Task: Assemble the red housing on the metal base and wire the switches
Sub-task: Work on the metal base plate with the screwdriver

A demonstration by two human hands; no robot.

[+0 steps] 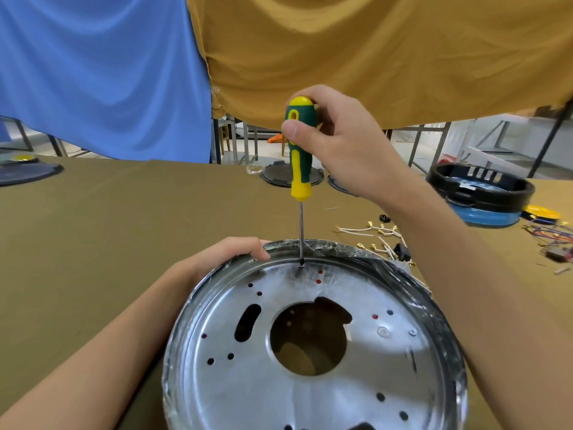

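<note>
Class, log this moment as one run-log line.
right hand: grips screwdriver upright | tip: on screw at far edge of metal base | left hand: holds rim

The base (316, 346) runs off the bottom edge; the screw under the screwdriver (300, 156) tip is too small to tell.

We see blue cloth (102, 76) and mustard cloth (387, 51) hanging above an olive-covered table (124, 218), metal frames (434, 141) beyond.
</note>
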